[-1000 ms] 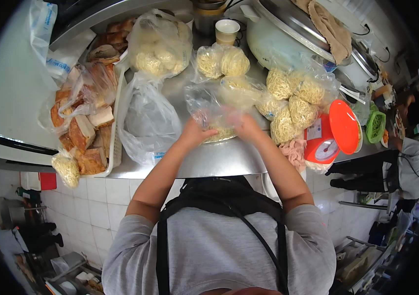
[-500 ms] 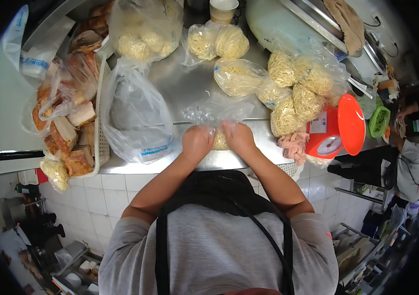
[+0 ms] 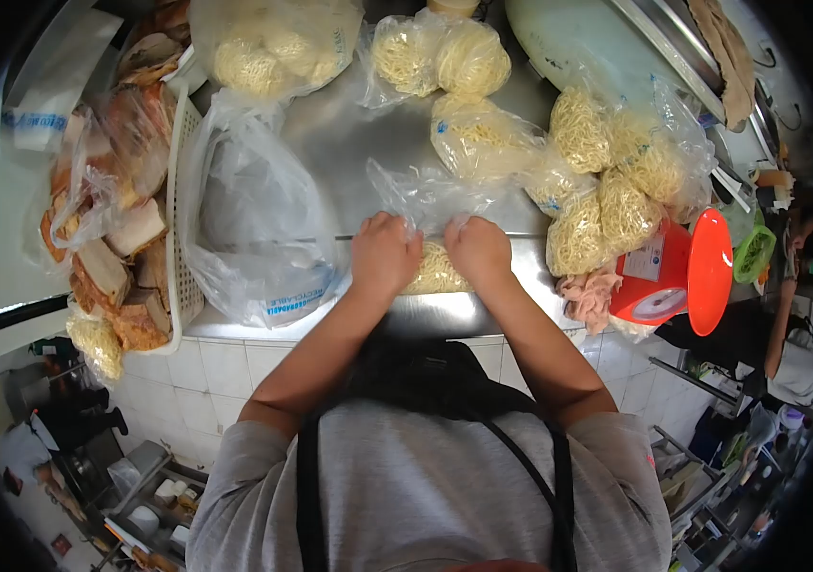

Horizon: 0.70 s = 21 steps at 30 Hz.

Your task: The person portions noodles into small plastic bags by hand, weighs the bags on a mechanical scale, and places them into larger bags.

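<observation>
A clear plastic bag of noodles (image 3: 438, 270) lies on the metal counter (image 3: 368, 143) near its front edge. My left hand (image 3: 386, 253) is closed on the left side of the bag's neck. On the right side, my right hand (image 3: 479, 250) grips the same plastic, a small distance from the left. Loose film of the bag's mouth spreads beyond my knuckles. Left of my hands sits a large white plastic bag (image 3: 264, 214), its inside mostly hidden by the film. Several tied bags of noodles (image 3: 607, 214) are piled to the right.
A red scale (image 3: 652, 276) stands at the right edge beside a pink cloth (image 3: 589, 297). At left, a white basket (image 3: 181, 219) holds chunks of browned meat (image 3: 106, 267). More bagged noodles (image 3: 268, 62) lie at the back. Another person (image 3: 792, 353) is at far right.
My hands have moved slightly apart, still on the bag's neck, and more of the noodles shows between them. The whole view has shifted a little.
</observation>
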Available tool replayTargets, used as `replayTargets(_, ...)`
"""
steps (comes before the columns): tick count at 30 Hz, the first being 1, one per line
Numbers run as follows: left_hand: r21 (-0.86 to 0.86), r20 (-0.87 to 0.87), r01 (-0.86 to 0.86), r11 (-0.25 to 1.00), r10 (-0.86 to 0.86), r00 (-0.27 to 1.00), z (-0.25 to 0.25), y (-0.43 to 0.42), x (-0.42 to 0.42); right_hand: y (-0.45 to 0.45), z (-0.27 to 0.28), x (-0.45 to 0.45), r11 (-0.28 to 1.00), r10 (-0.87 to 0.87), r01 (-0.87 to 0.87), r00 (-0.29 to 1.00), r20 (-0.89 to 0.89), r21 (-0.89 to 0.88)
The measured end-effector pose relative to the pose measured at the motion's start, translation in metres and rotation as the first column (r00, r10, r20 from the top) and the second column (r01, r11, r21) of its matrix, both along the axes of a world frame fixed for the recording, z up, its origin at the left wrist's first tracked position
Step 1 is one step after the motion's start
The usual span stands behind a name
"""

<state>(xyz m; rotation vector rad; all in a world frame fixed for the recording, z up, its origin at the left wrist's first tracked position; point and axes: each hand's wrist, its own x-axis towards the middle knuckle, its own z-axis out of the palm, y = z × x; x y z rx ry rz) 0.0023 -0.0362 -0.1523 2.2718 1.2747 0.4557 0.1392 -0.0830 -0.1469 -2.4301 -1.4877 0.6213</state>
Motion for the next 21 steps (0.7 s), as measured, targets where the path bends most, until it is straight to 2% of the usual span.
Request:
replayTargets(1,-0.008,-0.002,-0.008,1.000,0.008,1.000,0.000,0.000,-0.003,-0.001,0.000,0.001,0.998,-0.011,0.010,1.000,0.023,0.058)
replayTargets(2,-0.012,-0.001,-0.014,1.000,0.014,1.000,0.000,0.000,-0.005,-0.008,-0.007,0.005,0.983,0.082,-0.106,0.984,0.157,0.153)
replayTargets(5,0.028,0.072,-0.093,0.995,0.091,0.993,0.001,-0.017,-0.014,-0.029,-0.005,-0.004,0.966,0.017,-0.062,0.984,0.177,0.251)
replayTargets(8,0.002,-0.103,0.034,0.999,-0.033,0.994,0.002,-0.022,-0.023,-0.039,0.001,-0.005,0.991,0.010,-0.002,0.998,-0.060,0.133)
replayTargets(11,-0.235,-0.109,0.196,0.952,-0.226,0.968,0.019,-0.011,-0.023,-0.043,-0.012,0.000,0.989,-0.009,0.026,0.993,-0.116,0.148)
replayTargets(12,0.006,-0.043,0.242,0.970,-0.241,0.970,0.019,-0.005,-0.023,-0.041,-0.012,0.006,0.938,0.088,-0.095,0.995,0.037,0.334)
replayTargets(14,0.446,0.065,0.248,0.860,-0.307,0.949,0.008,-0.001,-0.028,-0.050,-0.015,0.015,0.727,0.191,-0.377,0.914,0.358,0.574)
replayTargets(17,0.569,-0.055,0.363,0.738,-0.407,0.912,-0.011,0.008,-0.033,-0.062,-0.021,0.027,0.557,0.296,-0.547,0.834,0.466,0.625)
replayTargets(18,0.561,0.005,0.341,0.755,-0.415,0.910,-0.017,0.010,-0.031,-0.067,-0.016,0.026,0.598,0.358,-0.558,0.828,0.432,0.575)
replayTargets(21,0.496,0.164,0.326,0.805,-0.456,0.875,-0.027,-0.011,-0.043,-0.081,-0.006,0.014,0.596,0.355,-0.444,0.893,0.276,0.669)
